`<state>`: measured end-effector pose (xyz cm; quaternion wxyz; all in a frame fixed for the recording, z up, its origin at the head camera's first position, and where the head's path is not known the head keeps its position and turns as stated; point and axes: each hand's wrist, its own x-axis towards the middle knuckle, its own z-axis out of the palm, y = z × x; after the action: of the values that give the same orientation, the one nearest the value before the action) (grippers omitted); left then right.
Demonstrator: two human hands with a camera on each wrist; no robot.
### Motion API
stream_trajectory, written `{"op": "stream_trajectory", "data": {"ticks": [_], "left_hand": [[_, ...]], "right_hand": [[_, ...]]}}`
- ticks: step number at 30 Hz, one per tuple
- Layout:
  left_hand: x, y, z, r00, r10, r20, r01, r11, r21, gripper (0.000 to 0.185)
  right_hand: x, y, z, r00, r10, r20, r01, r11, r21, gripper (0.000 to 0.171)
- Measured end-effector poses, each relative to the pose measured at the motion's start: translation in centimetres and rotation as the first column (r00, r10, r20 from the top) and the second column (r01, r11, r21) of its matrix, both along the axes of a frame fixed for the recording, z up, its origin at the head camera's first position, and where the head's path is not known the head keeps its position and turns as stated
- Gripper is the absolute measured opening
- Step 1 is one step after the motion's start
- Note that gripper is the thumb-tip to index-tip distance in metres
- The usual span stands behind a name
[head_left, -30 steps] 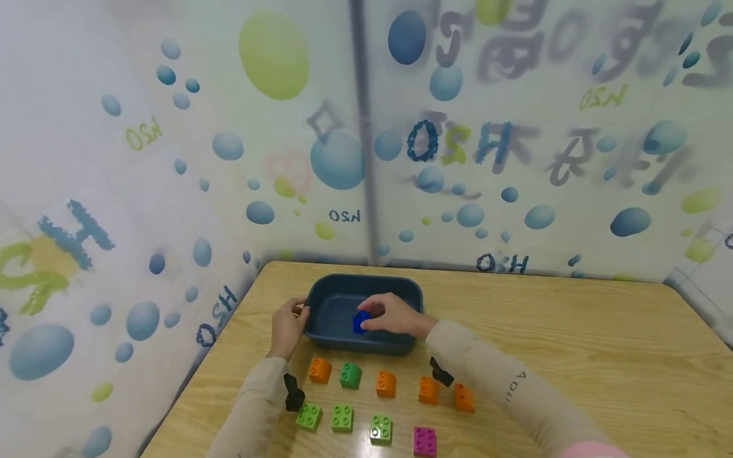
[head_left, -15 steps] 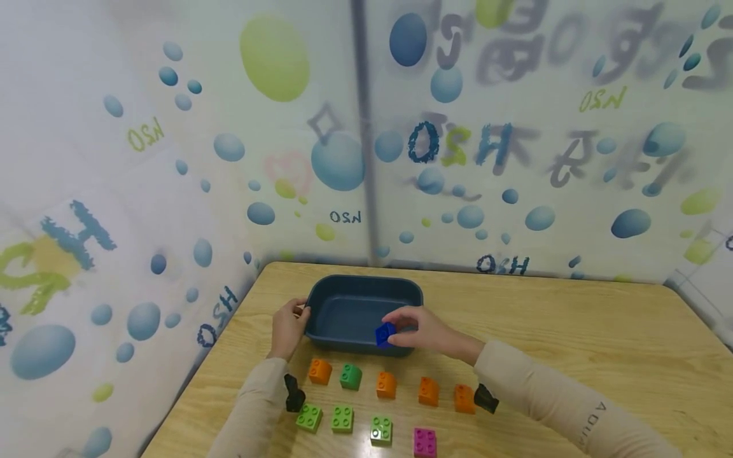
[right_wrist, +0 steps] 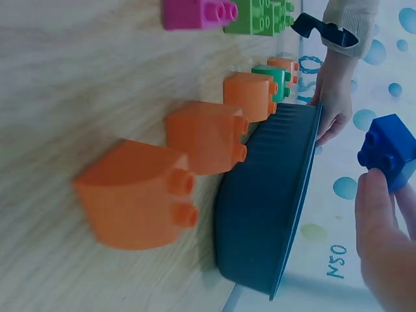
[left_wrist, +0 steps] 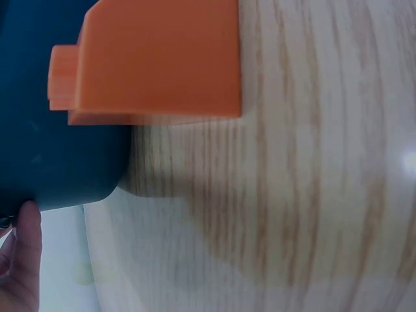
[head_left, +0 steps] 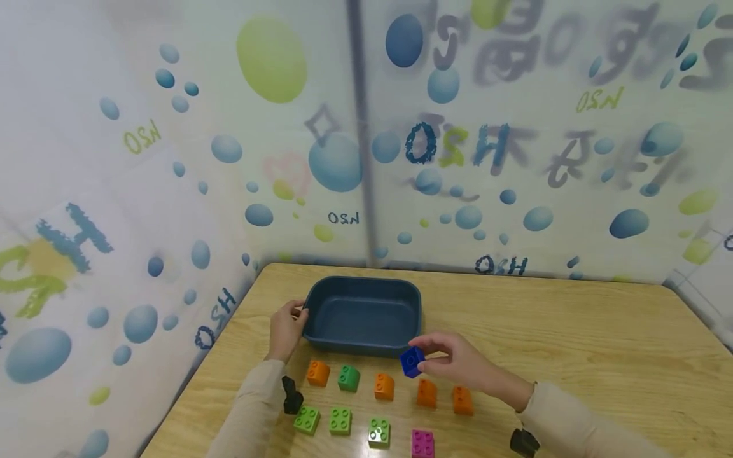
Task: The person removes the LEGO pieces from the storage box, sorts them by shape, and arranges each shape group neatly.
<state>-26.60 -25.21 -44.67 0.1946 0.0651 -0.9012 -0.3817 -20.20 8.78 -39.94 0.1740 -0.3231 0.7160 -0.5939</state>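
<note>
In the head view my right hand (head_left: 458,362) pinches a blue toy building block (head_left: 411,362) between thumb and fingers, just in front of the near right corner of a dark blue bin (head_left: 361,347). The right wrist view shows that blue block (right_wrist: 390,153) held up in the fingertips, its studs facing the orange blocks. My left hand (head_left: 287,331) grips the left rim of the bin, thumb and fingers on its wall. Part of that left hand (left_wrist: 23,260) appears at the bin's edge in the left wrist view. No blocks show inside the bin.
Before the bin lie orange blocks (head_left: 383,386) and a green block (head_left: 348,378) in a row. Nearer are light green blocks (head_left: 340,421) and a magenta block (head_left: 423,443). The wooden table (head_left: 544,331) meets a patterned wall curtain (head_left: 515,159) behind.
My right hand has carried the blue block from inside the bin, over its near right rim, toward the front right. My left hand has stayed on the bin.
</note>
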Motion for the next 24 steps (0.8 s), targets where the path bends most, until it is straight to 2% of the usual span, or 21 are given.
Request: {"op": "stream_trajectory", "data": {"ticks": [7,10,19,24], "left_hand": [[0.2,0.0,0.0,1.0,0.005,-0.005,-0.005,1.0,0.004,0.02],[0.2,-0.1,0.0,1.0,0.003,0.003,-0.003,1.0,0.006,0.021],[0.2,0.0,0.0,1.0,0.006,0.027,-0.006,1.0,0.002,0.021],[0.1,0.0,0.0,1.0,0.003,0.031,-0.003,1.0,0.001,0.022]], "right_hand": [[1.9,2.4,-0.3,0.999,0.021,-0.033,-0.022,1.0,-0.015,0.033],[2.5,3.3,-0.6,0.999,0.03,-0.021,-0.03,0.999,-0.01,0.033],[4.4,5.6,-2.1,0.999,0.021,0.035,-0.022,1.0,0.016,0.033],[5.3,6.8,-3.0,0.99,0.014,0.138,-0.02,0.999,0.045,0.036]]}}
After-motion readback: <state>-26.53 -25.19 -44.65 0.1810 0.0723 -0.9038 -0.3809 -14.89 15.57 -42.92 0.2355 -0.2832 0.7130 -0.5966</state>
